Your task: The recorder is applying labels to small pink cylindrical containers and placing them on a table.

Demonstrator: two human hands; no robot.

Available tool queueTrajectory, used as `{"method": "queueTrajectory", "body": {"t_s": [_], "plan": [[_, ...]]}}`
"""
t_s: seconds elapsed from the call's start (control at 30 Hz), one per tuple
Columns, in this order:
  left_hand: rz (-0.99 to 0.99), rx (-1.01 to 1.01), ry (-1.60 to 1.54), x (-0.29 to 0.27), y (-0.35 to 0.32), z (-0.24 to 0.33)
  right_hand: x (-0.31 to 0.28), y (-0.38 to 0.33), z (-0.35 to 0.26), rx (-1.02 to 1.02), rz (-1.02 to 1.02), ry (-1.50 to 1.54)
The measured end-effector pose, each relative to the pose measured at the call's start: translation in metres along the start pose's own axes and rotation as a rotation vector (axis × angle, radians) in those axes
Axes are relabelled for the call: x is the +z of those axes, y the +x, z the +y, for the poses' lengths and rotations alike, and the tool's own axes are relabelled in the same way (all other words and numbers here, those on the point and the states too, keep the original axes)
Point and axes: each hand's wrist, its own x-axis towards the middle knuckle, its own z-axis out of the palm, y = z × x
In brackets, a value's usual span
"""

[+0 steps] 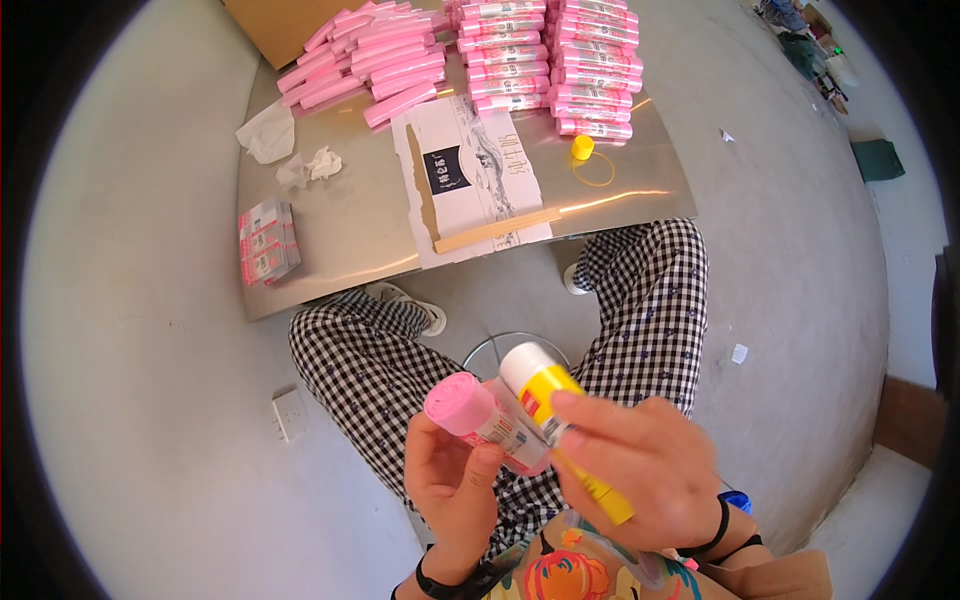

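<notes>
Above my lap, my left hand is closed around a pink roll, likely rolled plastic bags, with a printed paper label around it. My right hand grips a yellow glue stick whose white end leans against the label side of the roll. A yellow strip sticks out below my right fingers. On the table lies a yellow cap with a thin loop. A stack of printed labels sits at the table's left edge.
The metal table holds a heap of plain pink rolls and two stacks of labelled rolls. Between them and me lie a flattened printed carton, a wooden strip and crumpled paper. A cardboard box stands behind.
</notes>
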Motion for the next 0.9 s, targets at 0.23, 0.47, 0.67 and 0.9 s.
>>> {"method": "queueTrajectory", "body": {"t_s": [0.23, 0.47, 0.67, 0.9], "plan": [[-0.014, -0.121, -0.092, -0.0021, 0.0036, 0.0058, -0.0097, 0.0015, -0.0029, 0.241, 0.058, 0.221], [-0.051, -0.092, -0.123, 0.0045, 0.0039, 0.0077, -0.0085, -0.0002, 0.0006, 0.153, -0.044, 0.166], [-0.067, -0.055, -0.087, 0.0022, 0.0037, 0.0083, -0.0094, 0.0015, -0.0002, 0.101, -0.126, 0.09], [-0.096, -0.026, 0.034, -0.0017, 0.003, 0.0063, -0.0065, 0.0037, 0.0057, 0.022, -0.08, 0.09]]}}
